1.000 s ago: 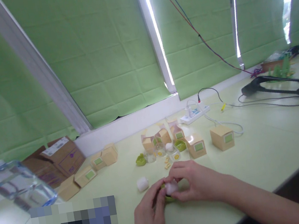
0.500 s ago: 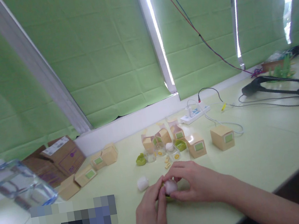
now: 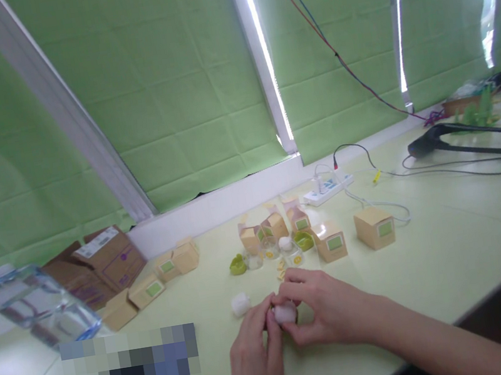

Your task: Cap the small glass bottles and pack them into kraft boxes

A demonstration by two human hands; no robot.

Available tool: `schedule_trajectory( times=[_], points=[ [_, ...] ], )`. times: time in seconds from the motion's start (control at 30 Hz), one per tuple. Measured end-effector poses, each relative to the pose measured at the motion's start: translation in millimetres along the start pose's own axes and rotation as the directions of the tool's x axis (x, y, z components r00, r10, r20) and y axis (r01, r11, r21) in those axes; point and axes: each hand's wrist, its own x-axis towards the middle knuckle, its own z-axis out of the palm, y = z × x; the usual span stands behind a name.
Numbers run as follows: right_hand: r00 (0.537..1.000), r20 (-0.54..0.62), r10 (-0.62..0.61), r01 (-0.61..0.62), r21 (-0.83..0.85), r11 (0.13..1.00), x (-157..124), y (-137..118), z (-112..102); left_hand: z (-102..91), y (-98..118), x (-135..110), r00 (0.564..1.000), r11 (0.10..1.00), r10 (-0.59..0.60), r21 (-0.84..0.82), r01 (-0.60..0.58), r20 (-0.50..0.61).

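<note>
Left hand (image 3: 254, 364) shifted closer; both hands pinch white cotton wad (image 3: 284, 313), lower centre. Right hand (image 3: 320, 309) squeezing unevenly risks wad slipping onto surface (image 3: 433, 260).

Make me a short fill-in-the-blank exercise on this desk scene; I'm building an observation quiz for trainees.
1. Both hands, the left hand and the right hand, close on a small ____ wad.
2. A second white wad lies on the desk to the ____ of the hands.
3. The blinds behind the desk are ____.
4. The small cardboard box standing nearest the power strip carries a ____ label.

Missing words: white; left; green; green
</note>
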Motion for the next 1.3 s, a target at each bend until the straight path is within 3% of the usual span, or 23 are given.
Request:
schedule_trajectory(
  times=[0.2,0.37,0.5,0.7,1.0,1.3],
  points=[
    [0.999,-0.024,-0.033,0.033,-0.001,0.999,-1.3,5.5,2.1,-1.6,-4.4,2.6,0.997,0.993,-0.073,-0.090,0.075,0.018],
    [0.991,-0.121,-0.053,0.060,0.052,0.997,-2.3,11.0,-1.4,-7.0,-5.1,4.3,0.981,0.957,-0.191,-0.220,0.191,0.021],
    [0.986,-0.168,0.023,0.002,0.149,0.989,-2.3,12.5,-5.9,-6.3,0.5,2.7,0.998,0.961,-0.067,-0.269,0.068,0.013],
    [0.983,-0.177,0.048,0.008,0.303,0.953,-4.2,16.4,-5.7,-1.1,4.8,-0.5,0.988,0.978,0.126,-0.159,-0.139,-0.088],
    [0.989,-0.150,-0.016,0.059,0.287,0.956,-6.6,16.6,-0.3,-5.7,7.1,0.5,0.963,0.975,0.220,-0.005,-0.223,-0.155],
    [0.995,-0.099,0.023,-0.008,0.152,0.988,-5.4,5.9,-12.3,-3.4,12.4,-2.7,0.953,0.969,0.246,0.061,-0.239,-0.176]
  ],
)
